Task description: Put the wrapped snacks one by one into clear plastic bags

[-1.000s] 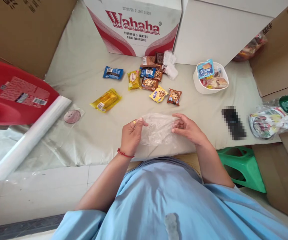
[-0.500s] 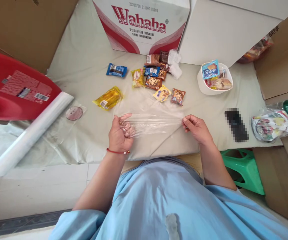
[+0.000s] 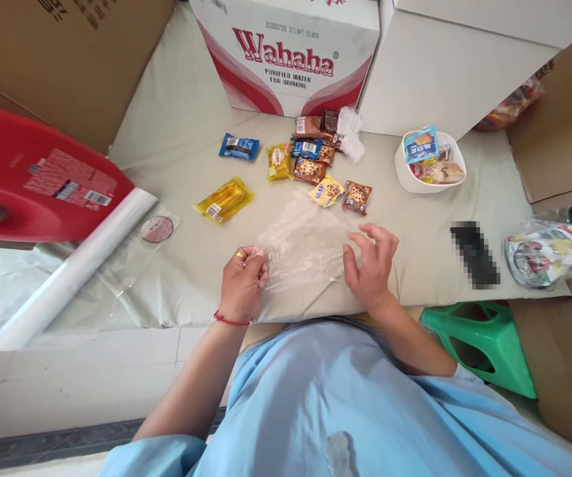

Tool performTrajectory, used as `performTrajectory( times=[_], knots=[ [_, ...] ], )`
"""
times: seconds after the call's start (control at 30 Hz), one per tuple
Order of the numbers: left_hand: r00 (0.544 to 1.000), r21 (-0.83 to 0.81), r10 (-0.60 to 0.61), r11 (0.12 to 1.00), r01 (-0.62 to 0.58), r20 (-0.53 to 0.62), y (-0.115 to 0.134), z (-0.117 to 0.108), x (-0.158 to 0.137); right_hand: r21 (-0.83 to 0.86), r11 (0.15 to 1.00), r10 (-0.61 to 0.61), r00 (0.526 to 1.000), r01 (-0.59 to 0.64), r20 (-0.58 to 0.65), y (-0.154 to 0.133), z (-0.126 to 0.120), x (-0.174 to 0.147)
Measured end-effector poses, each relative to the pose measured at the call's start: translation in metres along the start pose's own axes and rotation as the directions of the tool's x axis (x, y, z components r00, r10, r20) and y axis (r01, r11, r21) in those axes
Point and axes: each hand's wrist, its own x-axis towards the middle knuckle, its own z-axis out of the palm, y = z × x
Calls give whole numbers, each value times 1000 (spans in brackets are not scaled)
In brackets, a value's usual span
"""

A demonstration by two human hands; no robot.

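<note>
Left hand (image 3: 242, 281): thumb and fingers closed, gripping the left side of a piece of thin clear plastic (image 3: 305, 255); sheet or bag, I cannot tell. Right hand (image 3: 371, 265): fingers parted and lightly curled, no firm hold visible, at the right side of the plastic; contact of the fingertips not certain from where I stand.

Plastic: crumpled, between the two hands, by the middle of the near edge of the cloth-covered table (image 3: 415, 218). How much of it rests on the cloth I cannot tell. Its far part reaches toward the yellow-and-white packet (image 3: 326, 191).

Farther from the near edge: long yellow packet (image 3: 223, 200), lying apart on the left; blue packet (image 3: 238, 146) beyond it; to the right, a cluster of small packets (image 3: 309, 170) in front of the printed carton (image 3: 286, 66); one brown packet (image 3: 358, 197) just beside the yellow-and-white one.

Toward the right end: white tub (image 3: 429, 184) filled with wrapped snacks, a light-blue packet (image 3: 421, 144) on top; nearer the front edge, a dark blurred object (image 3: 474, 255). Left part of table: white roll (image 3: 71, 268), slanting across the near edge, against the red container (image 3: 32, 172).
</note>
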Motion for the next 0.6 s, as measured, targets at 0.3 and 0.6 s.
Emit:
performTrajectory(
  times=[0.3,0.6],
  knots=[
    [982,410,183,900,-147,-49,-2,-14,11,246,912,-410,732,327,544,-30,36,-28],
    [738,773,650,559,-301,-182,34,-45,-1,236,918,-394,680,318,618,-24,30,-28]
  ],
)
